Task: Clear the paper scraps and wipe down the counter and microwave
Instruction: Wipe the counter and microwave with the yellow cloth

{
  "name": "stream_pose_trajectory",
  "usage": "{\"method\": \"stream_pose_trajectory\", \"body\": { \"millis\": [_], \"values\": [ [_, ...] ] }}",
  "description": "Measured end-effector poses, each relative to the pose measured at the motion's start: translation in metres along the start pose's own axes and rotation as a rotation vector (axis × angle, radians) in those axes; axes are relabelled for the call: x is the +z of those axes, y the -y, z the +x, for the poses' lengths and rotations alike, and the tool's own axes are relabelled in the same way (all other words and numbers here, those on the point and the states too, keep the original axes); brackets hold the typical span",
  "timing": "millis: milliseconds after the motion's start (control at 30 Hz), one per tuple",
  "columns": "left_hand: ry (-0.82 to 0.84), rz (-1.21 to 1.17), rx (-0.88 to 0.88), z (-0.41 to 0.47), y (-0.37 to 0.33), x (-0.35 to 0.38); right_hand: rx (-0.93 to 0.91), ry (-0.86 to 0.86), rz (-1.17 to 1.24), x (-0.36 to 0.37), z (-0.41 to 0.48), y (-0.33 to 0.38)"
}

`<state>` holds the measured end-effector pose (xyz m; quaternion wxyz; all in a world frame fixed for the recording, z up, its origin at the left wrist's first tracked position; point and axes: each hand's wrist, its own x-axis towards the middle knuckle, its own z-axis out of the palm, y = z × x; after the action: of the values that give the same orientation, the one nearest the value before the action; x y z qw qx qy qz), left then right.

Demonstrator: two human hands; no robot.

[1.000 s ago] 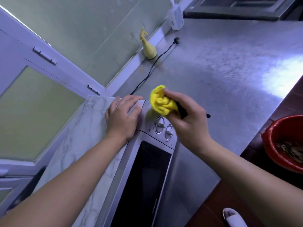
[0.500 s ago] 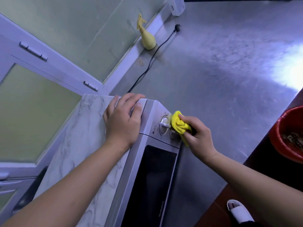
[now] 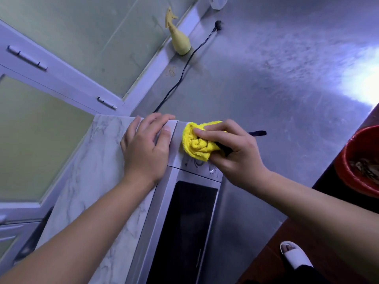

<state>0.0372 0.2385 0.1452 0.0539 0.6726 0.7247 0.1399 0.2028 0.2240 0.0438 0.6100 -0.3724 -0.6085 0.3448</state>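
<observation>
Cloth [image 3: 196,144] bunched in right hand [image 3: 235,154], against microwave [image 3: 192,222]

Steel counter [image 3: 276,89]: microwave [image 3: 184,222] at left, yellow spray bottle [image 3: 180,43] against wall, black cord [image 3: 184,71] trailing between them.

The crumpled cloth [image 3: 196,144] is bright yellow. The boxy microwave [image 3: 160,212] has a white top veined grey like marble, a silver front, a black door pane. The brushed steel desk [image 3: 276,89] is streaky grey; the round plastic bucket [image 3: 344,173] red.
</observation>
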Motion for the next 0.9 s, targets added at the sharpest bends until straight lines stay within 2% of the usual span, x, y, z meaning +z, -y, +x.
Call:
{"method": "stream_pose_trajectory", "body": {
  "millis": [100, 233, 500, 733, 800, 900],
  "values": [
    [-0.001, -0.004, 0.003, 0.000, -0.001, 0.000, 0.178, -0.037, -0.078, -0.005, -0.026, -0.042],
    [-0.006, 0.003, 0.013, 0.002, -0.001, 0.001, 0.436, 0.031, -0.197, -0.005, -0.065, -0.087],
    [-0.011, -0.013, -0.003, 0.001, -0.004, 0.001, 0.371, 0.114, -0.418, -0.003, -0.078, -0.096],
    [-0.023, -0.027, 0.002, -0.001, -0.006, -0.001, 0.492, 0.330, -0.270, -0.031, -0.077, -0.073],
    [-0.025, -0.033, -0.001, -0.001, -0.005, 0.000, 0.511, 0.302, -0.206, -0.028, -0.093, -0.047],
    [-0.029, -0.044, 0.001, -0.001, -0.003, 0.001, 0.432, 0.153, -0.089, -0.010, -0.101, 0.002]
  ]
}}
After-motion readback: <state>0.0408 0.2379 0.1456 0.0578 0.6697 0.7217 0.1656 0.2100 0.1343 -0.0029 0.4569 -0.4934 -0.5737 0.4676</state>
